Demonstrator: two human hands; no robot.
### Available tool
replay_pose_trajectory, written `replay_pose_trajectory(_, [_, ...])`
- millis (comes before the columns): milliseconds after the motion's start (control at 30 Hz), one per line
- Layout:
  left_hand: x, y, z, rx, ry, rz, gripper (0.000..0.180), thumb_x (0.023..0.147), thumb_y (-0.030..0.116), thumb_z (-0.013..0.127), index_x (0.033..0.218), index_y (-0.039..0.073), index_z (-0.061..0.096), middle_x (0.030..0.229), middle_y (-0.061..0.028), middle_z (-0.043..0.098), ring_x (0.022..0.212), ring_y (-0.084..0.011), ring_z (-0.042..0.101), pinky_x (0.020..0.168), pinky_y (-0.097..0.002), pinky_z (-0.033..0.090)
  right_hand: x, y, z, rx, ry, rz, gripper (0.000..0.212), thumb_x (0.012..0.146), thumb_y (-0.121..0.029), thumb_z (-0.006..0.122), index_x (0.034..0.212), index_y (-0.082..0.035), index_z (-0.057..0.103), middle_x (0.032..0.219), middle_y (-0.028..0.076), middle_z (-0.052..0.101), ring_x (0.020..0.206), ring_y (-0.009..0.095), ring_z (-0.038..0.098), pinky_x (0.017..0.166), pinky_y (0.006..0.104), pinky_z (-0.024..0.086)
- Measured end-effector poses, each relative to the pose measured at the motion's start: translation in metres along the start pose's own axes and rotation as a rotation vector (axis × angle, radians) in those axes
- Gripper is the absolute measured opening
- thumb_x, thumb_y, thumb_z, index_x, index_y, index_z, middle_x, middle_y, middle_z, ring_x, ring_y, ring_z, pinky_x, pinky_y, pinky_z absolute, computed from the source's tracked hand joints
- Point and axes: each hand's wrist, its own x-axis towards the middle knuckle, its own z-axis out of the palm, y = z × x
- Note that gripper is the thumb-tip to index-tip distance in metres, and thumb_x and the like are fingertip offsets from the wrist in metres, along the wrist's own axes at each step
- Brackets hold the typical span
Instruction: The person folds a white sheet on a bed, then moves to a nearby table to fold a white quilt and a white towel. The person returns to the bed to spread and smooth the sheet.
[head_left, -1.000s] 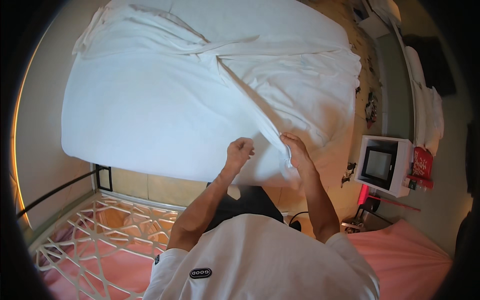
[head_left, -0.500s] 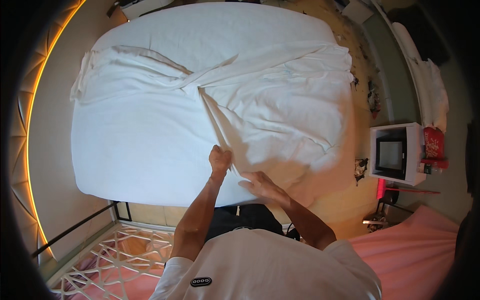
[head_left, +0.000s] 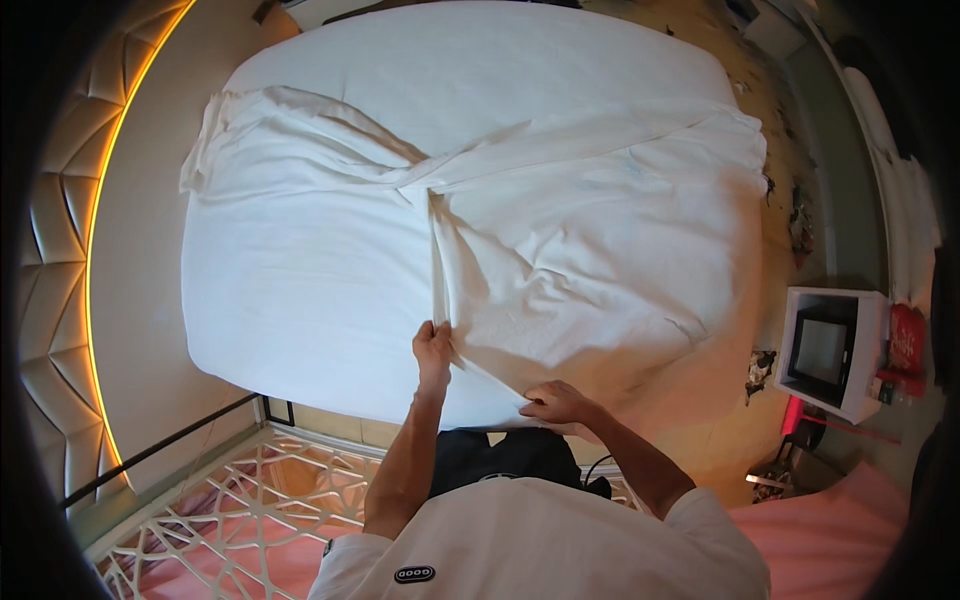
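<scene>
A white bed sheet (head_left: 585,250) lies loosely across the bed, wrinkled on the right and bunched into a twist near the middle. Beneath it shows a mattress (head_left: 300,300) with a smooth white cover. My left hand (head_left: 433,352) is closed on the sheet's gathered edge, near the front of the bed. Farther right, my right hand (head_left: 557,402) pinches the same edge close to the mattress's front side. Between both hands the edge runs in a taut slanting line. A narrow fold rises from my left hand to the twist.
A white cabinet (head_left: 835,352) with a dark-framed front stands at the right, beside a red bag (head_left: 905,345). Along the left runs a padded headboard (head_left: 62,230) with a light strip. White openwork lattice (head_left: 245,500) and pink fabric (head_left: 830,540) lie near me.
My right hand has moved right and closed on the sheet's edge. The edge now stretches between my hands. The view has shifted, so the bed appears farther right.
</scene>
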Motion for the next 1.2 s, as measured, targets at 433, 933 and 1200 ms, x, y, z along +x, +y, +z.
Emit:
replay_pose_trajectory(433, [0.052,-0.033,0.009,0.347,-0.027,0.002,0.015,0.073,0.013,0.056,0.075,-0.001,0.05,0.066,-0.014,0.054,0.065,-0.0278,0.053,0.061,-0.0376,0.044,0.23,-0.002,-0.118,-0.137,0.694,-0.106,0.018,0.079,-0.01,0.061,0.095,-0.003,0.061,0.075,0.008,0.061,0.063,0.017,0.058,0.059,0.029,0.047])
replay_pose_trajectory(933, [0.168,0.057,0.058,0.616,-0.019,0.211,0.057,0.069,0.022,0.071,0.116,0.005,0.043,0.098,-0.0165,0.052,0.091,-0.0352,0.052,0.072,-0.0448,0.045,0.375,-0.054,-0.186,-0.722,0.256,0.049,0.038,0.068,-0.009,0.064,0.105,-0.006,0.057,0.102,0.015,0.06,0.093,0.034,0.056,0.081,0.0403,0.045])
replay_pose_trajectory(1200, [0.196,0.022,0.056,0.498,-0.023,0.17,0.021,0.077,0.012,0.053,0.095,0.002,0.05,0.079,-0.0219,0.059,0.075,-0.0392,0.059,0.067,-0.0457,0.048,0.374,-0.077,-0.432,-0.452,1.086,-0.276,0.027,0.084,-0.012,0.057,0.107,-0.001,0.049,0.081,0.01,0.055,0.075,0.022,0.054,0.07,0.0332,0.048])
